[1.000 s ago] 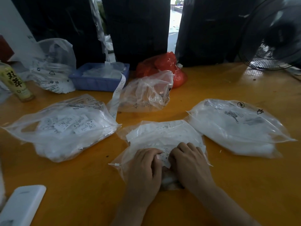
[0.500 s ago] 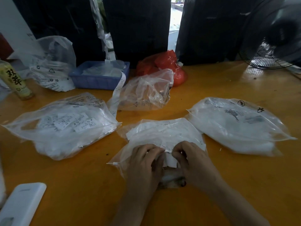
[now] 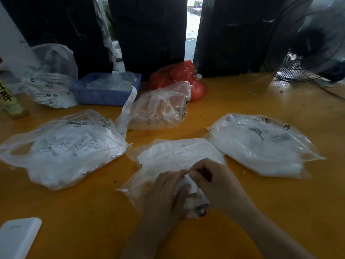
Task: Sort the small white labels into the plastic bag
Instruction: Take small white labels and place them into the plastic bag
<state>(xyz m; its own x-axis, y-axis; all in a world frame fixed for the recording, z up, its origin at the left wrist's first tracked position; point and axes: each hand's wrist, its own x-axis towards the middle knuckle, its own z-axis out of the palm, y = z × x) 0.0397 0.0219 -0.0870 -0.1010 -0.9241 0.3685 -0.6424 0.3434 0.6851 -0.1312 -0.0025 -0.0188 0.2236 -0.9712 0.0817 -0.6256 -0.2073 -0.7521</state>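
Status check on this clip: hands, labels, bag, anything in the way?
Left hand and right hand both pinching small white labels over the middle plastic bag. Nothing blocking; other filled bags lie clear alongside.

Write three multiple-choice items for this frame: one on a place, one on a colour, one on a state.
1. Where does the fan stand?
A. far right of the table
B. near left corner
C. inside the tray

2. What colour is the tray at the back?
A. green
B. blue
C. black

3. What are the hands doing?
A. resting flat on bare wood
B. lifting the bottle
C. working at the near bag

Answers:
1 A: the fan stands at the table's far right edge.
2 B: the tray's walls are blue, beside the red bag.
3 C: the left hand and right hand meet on the near bag, fingers curled at a white piece between them; just what they pinch is too blurred to tell.
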